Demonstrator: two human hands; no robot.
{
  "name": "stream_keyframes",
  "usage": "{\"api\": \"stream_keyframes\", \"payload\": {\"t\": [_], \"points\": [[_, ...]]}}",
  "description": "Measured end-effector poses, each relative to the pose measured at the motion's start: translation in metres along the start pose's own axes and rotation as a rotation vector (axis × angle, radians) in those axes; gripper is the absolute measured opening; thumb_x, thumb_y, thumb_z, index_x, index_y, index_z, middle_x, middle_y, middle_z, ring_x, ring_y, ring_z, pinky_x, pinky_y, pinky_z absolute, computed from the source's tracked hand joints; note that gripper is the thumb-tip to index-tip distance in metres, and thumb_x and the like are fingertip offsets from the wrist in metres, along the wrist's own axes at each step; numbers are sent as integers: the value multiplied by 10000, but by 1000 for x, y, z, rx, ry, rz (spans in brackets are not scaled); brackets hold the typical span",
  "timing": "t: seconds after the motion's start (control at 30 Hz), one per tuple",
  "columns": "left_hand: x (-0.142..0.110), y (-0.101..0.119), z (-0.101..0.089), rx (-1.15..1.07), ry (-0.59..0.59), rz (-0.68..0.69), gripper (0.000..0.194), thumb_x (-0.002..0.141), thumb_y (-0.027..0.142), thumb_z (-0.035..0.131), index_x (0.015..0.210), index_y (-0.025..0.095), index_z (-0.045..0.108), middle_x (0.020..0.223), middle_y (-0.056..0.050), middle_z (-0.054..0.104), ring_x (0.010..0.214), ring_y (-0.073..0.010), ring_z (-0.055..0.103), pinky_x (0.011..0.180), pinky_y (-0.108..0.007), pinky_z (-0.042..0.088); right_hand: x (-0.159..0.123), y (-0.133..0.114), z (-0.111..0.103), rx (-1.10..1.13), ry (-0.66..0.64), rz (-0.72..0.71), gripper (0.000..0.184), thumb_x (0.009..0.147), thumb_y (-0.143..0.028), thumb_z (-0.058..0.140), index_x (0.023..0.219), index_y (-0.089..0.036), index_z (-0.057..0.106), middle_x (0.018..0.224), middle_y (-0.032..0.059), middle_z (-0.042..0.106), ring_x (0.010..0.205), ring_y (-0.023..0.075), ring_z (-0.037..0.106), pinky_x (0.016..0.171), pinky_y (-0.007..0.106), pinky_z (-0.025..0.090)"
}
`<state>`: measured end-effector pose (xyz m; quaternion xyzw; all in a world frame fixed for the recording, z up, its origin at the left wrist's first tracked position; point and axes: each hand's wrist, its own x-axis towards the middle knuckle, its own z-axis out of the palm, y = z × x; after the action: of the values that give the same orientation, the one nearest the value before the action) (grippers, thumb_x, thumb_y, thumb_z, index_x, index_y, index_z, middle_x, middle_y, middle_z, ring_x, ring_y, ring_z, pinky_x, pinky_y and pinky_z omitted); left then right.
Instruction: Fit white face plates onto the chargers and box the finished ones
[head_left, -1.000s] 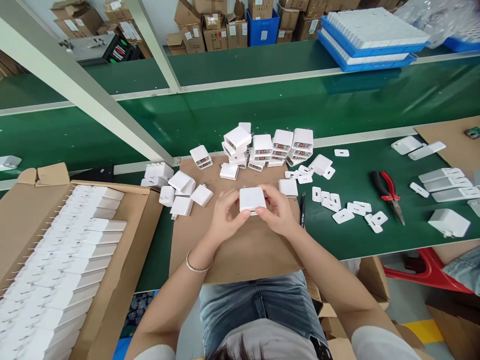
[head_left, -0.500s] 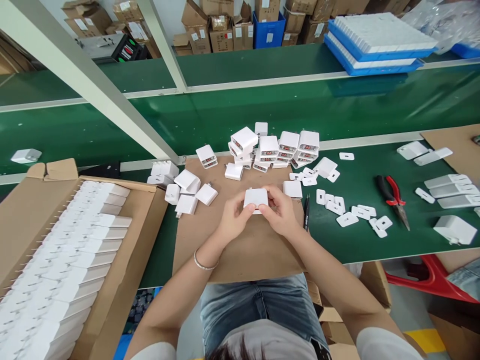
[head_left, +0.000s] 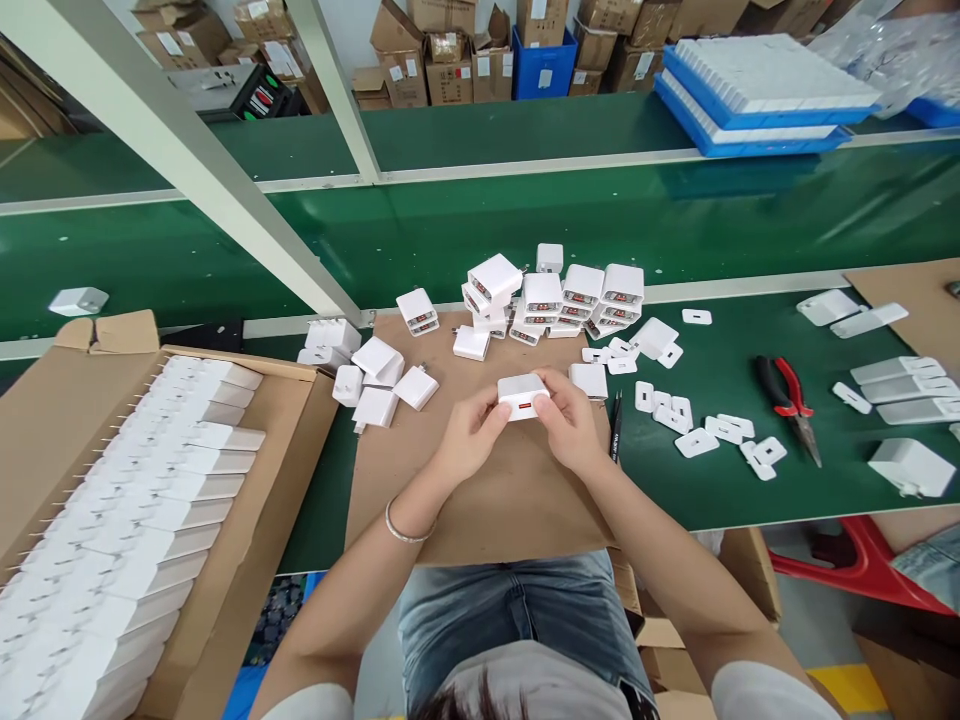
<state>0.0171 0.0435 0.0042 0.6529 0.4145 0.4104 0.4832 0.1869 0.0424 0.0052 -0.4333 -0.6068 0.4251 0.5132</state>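
Observation:
A white charger (head_left: 517, 387) is held between both hands over a brown cardboard sheet (head_left: 480, 515). Its end with a red-orange port slot faces me. My left hand (head_left: 469, 432) grips its left side with the fingertips, and my right hand (head_left: 570, 425) its right side, thumb at the near corner. Just beyond, a stack of white charger housings (head_left: 541, 292) shows open ends with parts inside. Another charger (head_left: 588, 381) lies beside my right hand, near black tweezers (head_left: 616, 425). Farther right, small white slotted end plates (head_left: 696, 443) are scattered on the green table.
On the left, an open carton (head_left: 289, 480) holds rows of white chargers, with several loose chargers (head_left: 377, 406) by its corner. Red-handled pliers (head_left: 787, 405) and more white housings (head_left: 911, 467) lie right. A slanted post (head_left: 187, 150) and a shelf with blue trays (head_left: 772, 145) stand behind.
The charger has been tilted so its port end now faces me. My thumbs have moved from its near face out to its sides. The camera view has shifted slightly.

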Motion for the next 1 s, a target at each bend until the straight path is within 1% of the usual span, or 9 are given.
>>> {"api": "stream_keyframes", "payload": {"t": [0.1,0.2,0.37,0.5,0.67,0.8,0.9,1.0], "points": [[-1,-1,-1,34,11,14,622,960,725,445,943,161,709,822,-62,694,733,-211,602,679,-332,466,-1,-1,0,6,-13,-32,453,954,-663,519,884,-219,578,741,3,561,666,167,515,566,292,428],[-2,0,0,44,29,19,638,946,746,444,935,163,704,798,-61,677,728,-213,594,675,-336,460,-1,-1,-1,26,-30,-33,463,945,-679,524,920,-220,576,752,2,568,664,166,514,569,293,425],[-1,0,0,73,85,23,606,920,757,487,835,186,674,727,-45,643,746,-226,610,700,-353,483,-2,1,-1,49,-86,-3,432,965,-652,510,964,-225,575,792,6,581,703,172,518,593,294,425],[-1,0,1,150,110,35,573,919,732,520,778,190,645,682,-31,620,718,-208,600,703,-342,480,-2,1,0,20,-62,73,406,937,-631,577,961,-226,581,799,-3,558,708,163,497,596,283,414],[0,2,3,173,90,15,619,933,751,458,781,179,636,670,-26,607,724,-203,601,698,-323,471,-2,-1,1,85,-40,121,366,930,-592,615,938,-228,582,813,-9,535,737,154,486,633,274,409],[2,3,4,167,81,-1,634,959,742,406,798,176,642,673,-27,602,722,-200,586,686,-316,450,-1,1,1,81,-32,153,361,923,-586,634,926,-229,574,793,-17,516,727,151,469,624,272,387],[3,2,4,165,84,-10,638,966,739,395,809,174,645,696,-32,615,707,-194,564,665,-313,422,0,1,0,109,-72,172,375,937,-601,609,940,-227,576,813,-12,551,736,153,494,635,275,404],[2,0,2,202,90,32,685,961,768,358,793,167,641,700,-33,621,660,-175,513,649,-315,375,0,-1,-2,143,-85,155,379,939,-599,614,959,-222,596,831,-5,581,752,156,518,640,276,417]]}}
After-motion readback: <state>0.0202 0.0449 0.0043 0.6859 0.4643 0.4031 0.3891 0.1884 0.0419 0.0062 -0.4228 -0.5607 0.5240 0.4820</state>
